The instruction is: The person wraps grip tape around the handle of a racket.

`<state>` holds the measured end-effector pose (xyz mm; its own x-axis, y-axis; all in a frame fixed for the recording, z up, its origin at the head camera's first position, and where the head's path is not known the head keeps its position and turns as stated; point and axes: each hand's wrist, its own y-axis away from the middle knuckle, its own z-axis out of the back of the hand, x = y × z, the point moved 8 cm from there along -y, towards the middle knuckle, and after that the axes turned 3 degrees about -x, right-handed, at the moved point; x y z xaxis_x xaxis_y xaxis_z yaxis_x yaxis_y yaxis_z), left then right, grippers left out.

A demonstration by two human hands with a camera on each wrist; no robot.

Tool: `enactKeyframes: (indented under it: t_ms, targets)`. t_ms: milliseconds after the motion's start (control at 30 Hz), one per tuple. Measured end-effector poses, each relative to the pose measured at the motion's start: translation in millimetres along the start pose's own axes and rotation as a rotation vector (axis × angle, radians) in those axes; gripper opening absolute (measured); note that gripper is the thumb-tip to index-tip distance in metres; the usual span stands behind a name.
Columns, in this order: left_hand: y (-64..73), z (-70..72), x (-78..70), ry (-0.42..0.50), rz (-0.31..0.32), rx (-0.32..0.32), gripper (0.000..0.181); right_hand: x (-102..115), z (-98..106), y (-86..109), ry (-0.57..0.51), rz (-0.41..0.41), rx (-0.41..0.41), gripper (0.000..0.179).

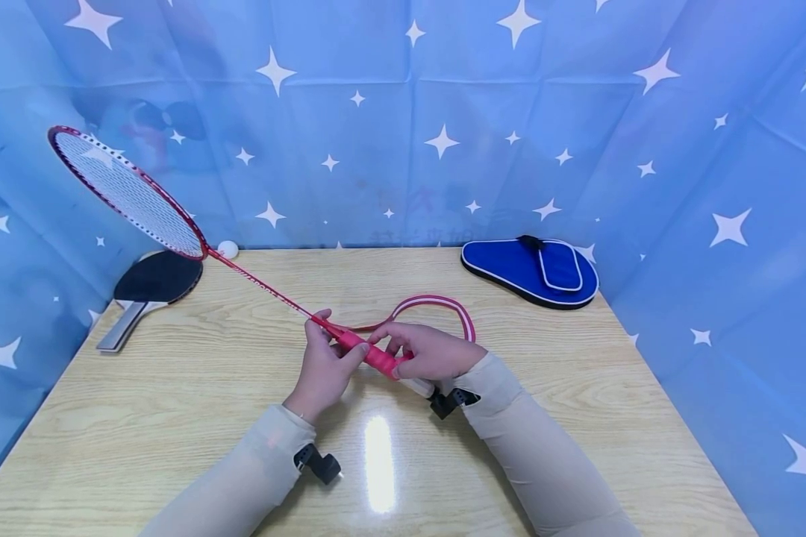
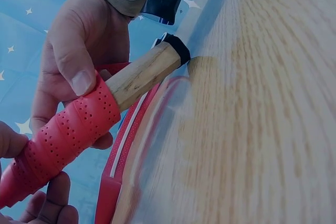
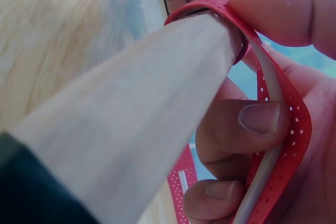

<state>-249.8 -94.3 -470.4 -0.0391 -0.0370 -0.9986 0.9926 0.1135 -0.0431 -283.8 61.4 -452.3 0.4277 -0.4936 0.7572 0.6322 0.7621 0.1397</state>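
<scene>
A red badminton racket [image 1: 262, 285] slants up to the left over the table, its strung head in the air. My left hand [image 1: 324, 369] holds the handle near the shaft. Red perforated grip tape [image 2: 63, 135] is wound in overlapping turns round most of the handle. Bare wood [image 2: 144, 72] shows at the butt end, which has a black cap. With its thumb and fingers, my right hand [image 1: 436, 352] pinches the tape at the last turn. The loose tape [image 3: 294, 124], with a pale stripe on its inner face, runs through the right fingers and loops onto the table behind.
A black table tennis bat [image 1: 160, 277] lies at the table's left edge, beside a white ball [image 1: 227, 250]. At the back right is a blue bat case [image 1: 504, 261] with white piping. A star-patterned blue curtain [image 1: 376, 112] surrounds the wooden table [image 1: 175, 418].
</scene>
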Motion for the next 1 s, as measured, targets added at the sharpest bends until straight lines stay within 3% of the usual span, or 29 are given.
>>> enactKeyframes:
  t_ms: [1000]
  targets:
    - [-1.2, 1.5, 2.3, -0.022, -0.007, -0.006, 0.082, 2.0, -0.3, 0.5, -0.013, 0.016, 0.01, 0.058]
